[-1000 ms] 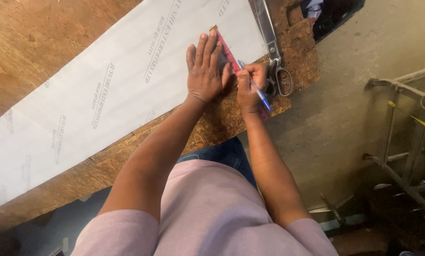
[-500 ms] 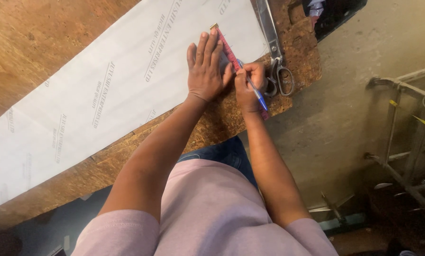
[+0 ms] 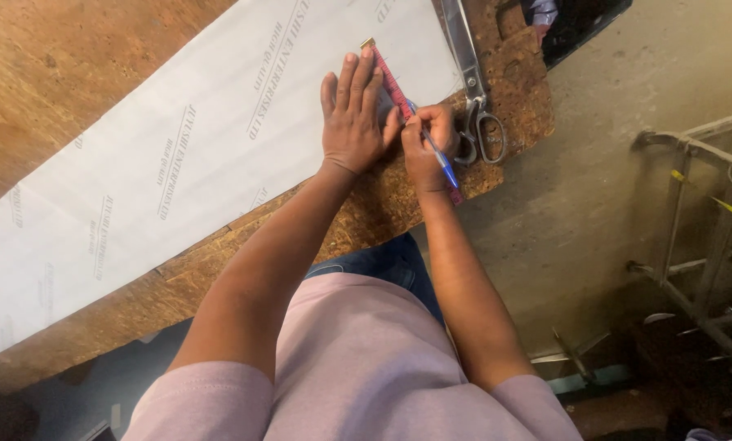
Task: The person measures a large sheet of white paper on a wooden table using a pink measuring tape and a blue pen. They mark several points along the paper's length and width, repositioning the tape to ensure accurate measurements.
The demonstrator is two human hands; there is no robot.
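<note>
Workshop: worn chipboard worktable (image 3: 431, 208), large shears (image 3: 473, 90), bare concrete floor (image 3: 611, 188), metal frame (image 3: 692, 237).

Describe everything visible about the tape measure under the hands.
The tape measure is a narrow red-pink flexible strip with a small metal tip at its far end. It lies flat and straight across the white sheet, its near end running past the edge onto the wooden board. The left hand presses beside it; the right hand marks along it with a blue pen.

Large metal scissors (image 3: 473, 90) on worn chipboard table (image 3: 72, 90), grey metal frame (image 3: 696, 237) on concrete floor (image 3: 627, 73).
</note>
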